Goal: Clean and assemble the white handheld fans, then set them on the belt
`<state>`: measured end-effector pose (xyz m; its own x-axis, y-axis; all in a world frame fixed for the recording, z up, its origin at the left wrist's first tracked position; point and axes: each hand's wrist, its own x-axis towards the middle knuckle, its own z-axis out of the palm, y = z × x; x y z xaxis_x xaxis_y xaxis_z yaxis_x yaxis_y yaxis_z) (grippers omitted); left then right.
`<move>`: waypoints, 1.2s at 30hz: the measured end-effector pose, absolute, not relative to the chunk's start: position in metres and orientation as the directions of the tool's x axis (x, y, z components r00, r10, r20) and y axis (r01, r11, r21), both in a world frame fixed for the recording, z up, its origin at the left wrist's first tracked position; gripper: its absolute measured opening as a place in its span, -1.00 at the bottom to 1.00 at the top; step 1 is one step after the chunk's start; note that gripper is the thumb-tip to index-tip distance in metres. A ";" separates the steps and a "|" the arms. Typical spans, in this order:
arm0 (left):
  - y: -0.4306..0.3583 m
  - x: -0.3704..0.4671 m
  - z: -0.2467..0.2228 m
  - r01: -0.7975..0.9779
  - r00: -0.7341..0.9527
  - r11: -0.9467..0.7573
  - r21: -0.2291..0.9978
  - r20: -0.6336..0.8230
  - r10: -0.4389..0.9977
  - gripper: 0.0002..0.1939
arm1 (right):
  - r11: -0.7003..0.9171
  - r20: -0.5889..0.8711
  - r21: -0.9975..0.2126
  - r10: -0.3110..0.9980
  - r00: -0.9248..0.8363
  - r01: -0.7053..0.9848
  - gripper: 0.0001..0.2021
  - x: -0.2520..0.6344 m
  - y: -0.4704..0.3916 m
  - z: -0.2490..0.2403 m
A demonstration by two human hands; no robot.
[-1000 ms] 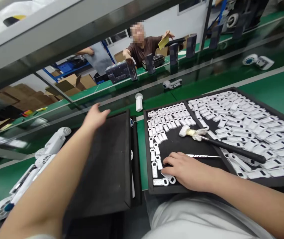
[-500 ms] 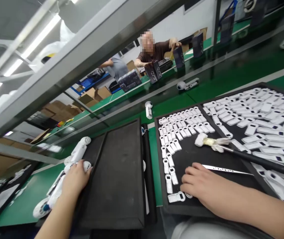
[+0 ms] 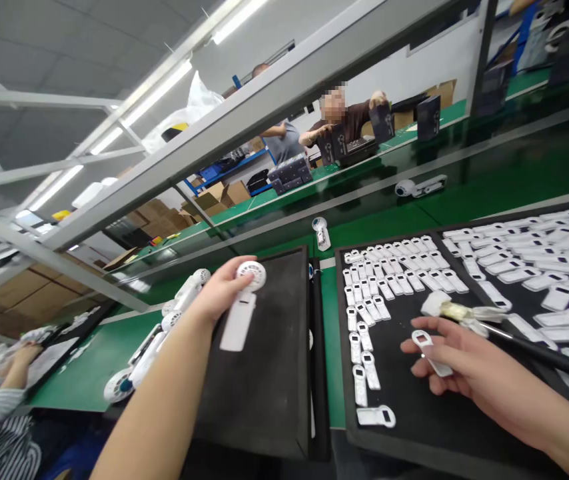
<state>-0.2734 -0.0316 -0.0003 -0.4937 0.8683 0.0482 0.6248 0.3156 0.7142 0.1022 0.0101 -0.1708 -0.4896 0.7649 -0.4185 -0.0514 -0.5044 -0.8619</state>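
Note:
My left hand point(image 3: 222, 293) is closed around the round head of a white handheld fan point(image 3: 238, 325), thumb on the grille. The fan's flat handle hangs down over a black tray point(image 3: 264, 380). My right hand point(image 3: 464, 367) pinches a small white plastic cover point(image 3: 438, 364) with a rectangular cutout, held above the black foam mat point(image 3: 404, 347). Rows of similar covers point(image 3: 389, 267) lie along the mat's far and left sides, and one lies crosswise near the front edge point(image 3: 375, 417). More white fans point(image 3: 139, 357) lie left of the tray, partly behind my left forearm.
A black-handled brush point(image 3: 529, 340) with a wrapped tip crosses the mat at right. Loose white covers point(image 3: 539, 267) crowd the far right. Two fans point(image 3: 321, 233) point(image 3: 420, 187) lie on the green conveyor. A metal beam point(image 3: 244, 107) runs overhead. Co-workers are across the line and at left.
My left hand has lifted a fan from the left row and moved it right, over the tray. My right hand has risen off the mat with a cover in its fingers. The view has shifted.

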 end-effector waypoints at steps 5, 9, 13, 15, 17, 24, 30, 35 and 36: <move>-0.023 -0.265 -0.055 0.758 -0.535 0.475 0.448 0.009 0.845 -0.08 | -0.701 -0.513 -0.655 0.687 -0.514 -0.283 -0.44 0.112 0.008 -0.159; -0.050 -0.282 -0.058 0.774 -0.571 0.562 0.291 -0.063 0.819 -0.07 | -0.681 -0.500 -0.631 0.723 -0.478 -0.370 -0.56 0.117 0.008 -0.158; -0.063 -0.279 -0.038 0.656 -0.546 0.550 0.516 -0.178 0.818 -0.33 | -0.644 -0.435 -0.653 0.750 -0.499 -0.399 -0.53 0.118 0.009 -0.159; -0.060 -0.257 -0.032 0.393 -0.532 0.490 0.778 -0.242 0.812 -0.34 | -0.617 -0.411 -0.698 0.761 -0.503 -0.364 -0.50 0.115 0.009 -0.156; -0.051 -0.223 -0.032 0.126 -0.487 0.381 0.916 -0.277 0.828 -0.27 | -0.552 -0.380 -0.771 0.799 -0.467 -0.317 -0.51 0.111 0.009 -0.149; -0.009 -0.109 -0.063 -0.010 -0.095 0.171 0.985 -0.171 0.981 -0.19 | -0.376 -0.237 -0.830 0.907 -0.349 -0.412 -0.53 0.087 0.010 -0.115; 0.003 -0.062 -0.079 0.227 0.105 0.045 0.973 -0.071 0.992 -0.08 | -0.156 -0.127 -0.853 0.988 -0.091 -0.499 -0.55 0.082 0.023 -0.115; 0.003 -0.057 -0.092 0.388 0.080 0.021 0.921 -0.056 0.995 -0.11 | -0.108 -0.107 -0.920 0.994 -0.022 -0.377 -0.63 0.086 0.025 -0.125; 0.002 -0.059 -0.096 0.404 0.078 0.005 0.915 -0.040 0.996 -0.12 | -0.101 -0.102 -0.929 0.995 -0.017 -0.356 -0.64 0.085 0.025 -0.127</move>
